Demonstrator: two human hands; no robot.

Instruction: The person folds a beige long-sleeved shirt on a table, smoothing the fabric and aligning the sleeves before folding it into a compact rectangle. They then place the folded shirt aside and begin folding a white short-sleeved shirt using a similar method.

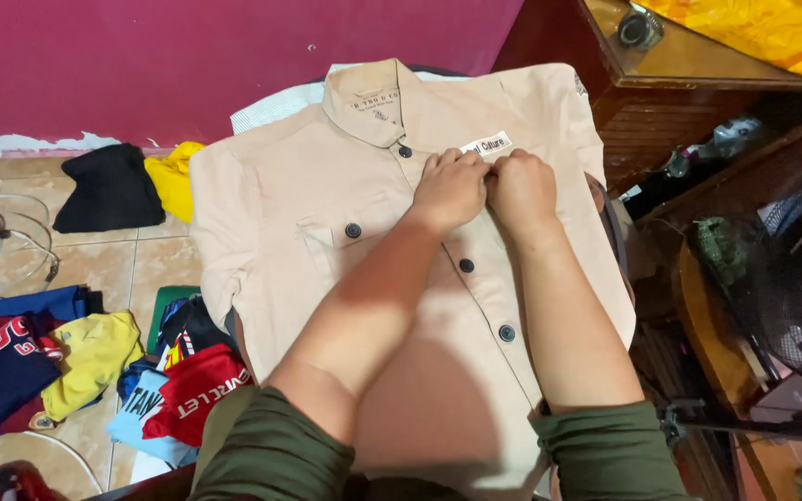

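Hands: L hand [449,190] & R hand [522,190] fisted, pinching beige shirt [299,204] placket

A matt, smooth woven cloth is seen in the beige shirt [308,223] at the frame's centre, set with glossy dark plastic buttons [507,332]. Soft knit fabric is shown by the heaped clothes [95,362] at lower left, which lie on glazed, faintly shiny floor tiles [104,264]. Polished wood is seen in the cabinet [661,102] at upper right. Matt cloth is shown by the olive sleeves [276,455].
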